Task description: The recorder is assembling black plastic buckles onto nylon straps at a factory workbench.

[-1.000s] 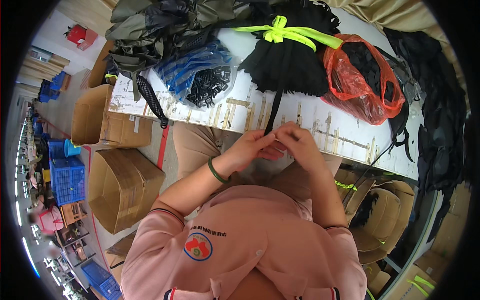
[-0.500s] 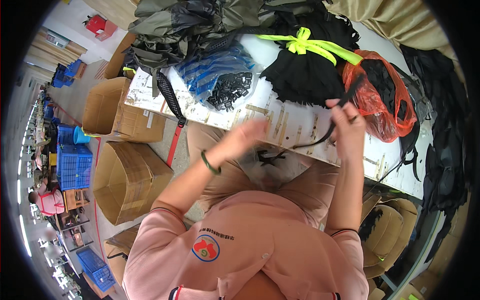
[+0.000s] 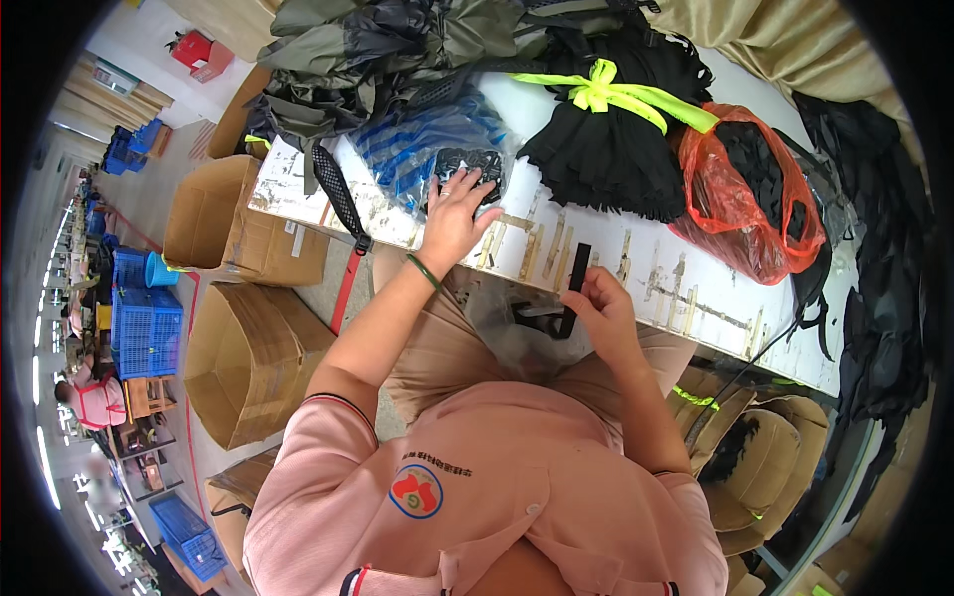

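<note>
My left hand [image 3: 457,217] reaches to the clear plastic bag [image 3: 417,134] of small black plastic buckles [image 3: 472,159]. Its fingers are spread and rest on the buckles at the bag's mouth. Over the table's front edge, my right hand [image 3: 606,310] pinches a short black webbing strap [image 3: 578,273] between thumb and fingers. The strap stands almost upright, with its upper end above the fingertips. A bundle of black straps [image 3: 601,159], tied with a neon yellow band [image 3: 601,87], lies beyond my right hand.
A red plastic bag [image 3: 740,238] with black pieces sits at the table's right. Dark olive fabric [image 3: 397,50] is heaped at the back left. Cardboard boxes [image 3: 253,363] stand left of my legs, and another box [image 3: 770,467] at the lower right. A clear bag [image 3: 497,333] hangs over my lap.
My left hand has moved up and left onto the buckles. My right hand has come down and left from beside the red bag, with the black strap in its fingers.
</note>
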A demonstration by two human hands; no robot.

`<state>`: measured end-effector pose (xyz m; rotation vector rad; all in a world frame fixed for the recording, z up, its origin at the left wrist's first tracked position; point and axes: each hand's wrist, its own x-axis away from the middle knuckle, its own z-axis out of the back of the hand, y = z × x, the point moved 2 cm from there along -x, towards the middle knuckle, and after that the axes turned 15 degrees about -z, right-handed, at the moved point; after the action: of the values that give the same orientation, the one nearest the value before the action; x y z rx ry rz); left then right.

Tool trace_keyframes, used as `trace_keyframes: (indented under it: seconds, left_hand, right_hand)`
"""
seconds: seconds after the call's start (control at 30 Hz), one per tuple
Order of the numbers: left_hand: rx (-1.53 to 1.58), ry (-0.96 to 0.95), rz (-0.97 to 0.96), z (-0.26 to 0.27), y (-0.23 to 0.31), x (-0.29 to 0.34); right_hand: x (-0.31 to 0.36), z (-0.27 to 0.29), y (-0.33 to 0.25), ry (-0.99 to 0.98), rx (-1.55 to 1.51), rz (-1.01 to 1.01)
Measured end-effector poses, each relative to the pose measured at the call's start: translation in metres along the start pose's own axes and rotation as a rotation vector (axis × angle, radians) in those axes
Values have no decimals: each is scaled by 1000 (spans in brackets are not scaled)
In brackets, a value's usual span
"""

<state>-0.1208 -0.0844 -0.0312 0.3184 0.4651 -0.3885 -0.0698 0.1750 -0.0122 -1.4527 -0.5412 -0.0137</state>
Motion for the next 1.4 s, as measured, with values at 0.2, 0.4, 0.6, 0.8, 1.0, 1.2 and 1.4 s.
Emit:
trace_keyframes:
  seconds: [0.2, 0.4, 0.6, 0.8, 1.0, 1.2, 1.4]
  left_hand:
    - [-27, -9, -33, 2, -5, -3]
    - [61, 160, -24, 14, 0, -9]
    - [1598, -113, 454, 33, 76, -2]
    - [1938, -19, 696, 16, 112, 23]
    - [1894, -222, 798, 28, 122, 28]
    - [1756, -100, 848, 19, 116, 32]
    - [1663, 36, 762, 19, 120, 30]
  right_hand:
    - [8, -17, 0, -21, 134, -3]
    - [6, -17, 14, -60, 12, 23]
    - [6, -3, -19, -19, -250, -210]
    - [11, -10, -37, -148, -320, -212]
    - [11, -5, -9, 10, -14, 43]
    - [22, -2, -18, -187, -532, -413]
    - [24, -16, -7, -242, -547, -508]
